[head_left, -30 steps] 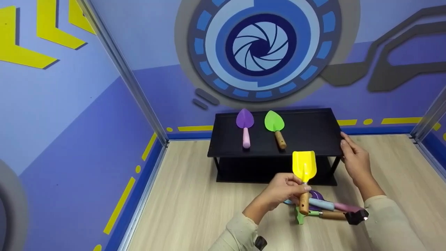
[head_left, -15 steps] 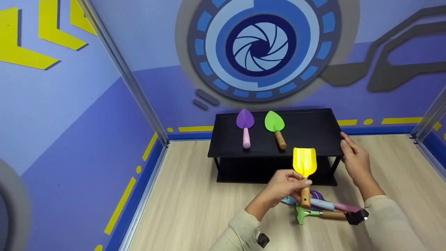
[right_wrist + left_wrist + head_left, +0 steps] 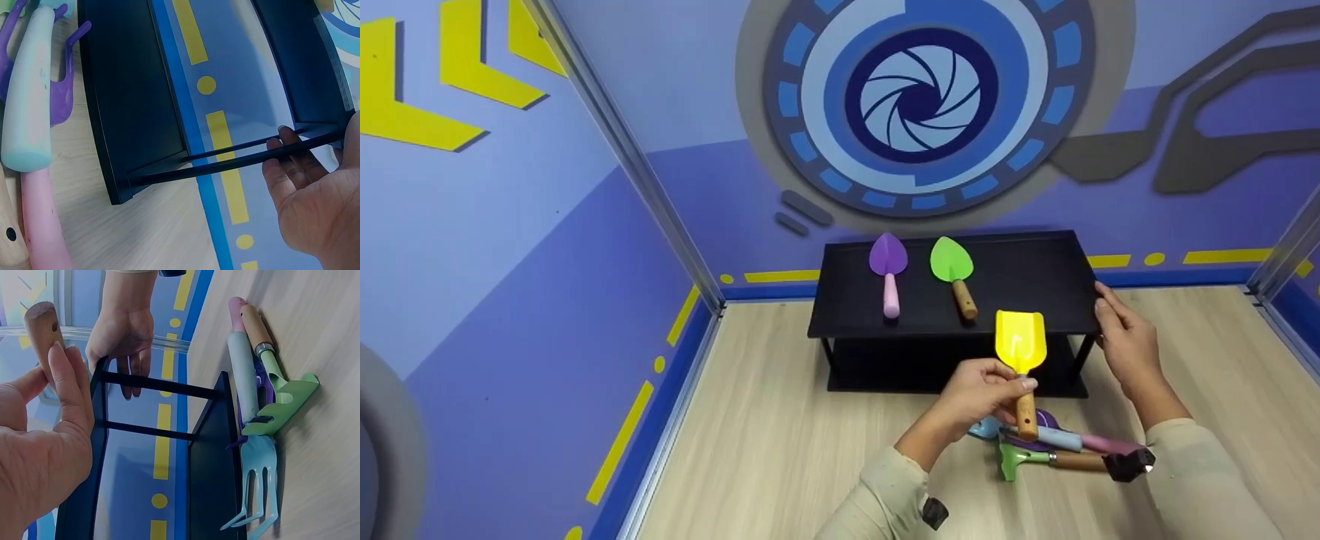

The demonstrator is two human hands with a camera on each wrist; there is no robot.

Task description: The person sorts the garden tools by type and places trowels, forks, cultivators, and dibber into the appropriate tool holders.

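My left hand [image 3: 979, 394] pinches the wooden handle of a yellow garden shovel [image 3: 1021, 341] between thumb and fingers. The shovel's blade points away and overlaps the front edge of a black two-tier shelf [image 3: 1035, 277] in the head view. At the shelf's right end, my right hand [image 3: 1131, 349] grips the top tier, with fingers [image 3: 289, 169] curled beneath it by the side bars. On the top tier lie a purple trowel [image 3: 889, 255] with a pink handle and a green trowel [image 3: 951, 259] with a wooden handle.
Before the shelf, several tools overlap on the wooden table [image 3: 757, 450]: a light blue hand fork [image 3: 260, 455], a green rake-like tool [image 3: 289, 402] with a wooden handle, and a purple pronged tool [image 3: 63, 101] with a pink handle. A patterned wall [image 3: 690, 187] stands behind.
My left hand has moved the yellow shovel forward and slightly right, toward the shelf, uncovering more of the green tool. My right hand stays at the shelf's end.
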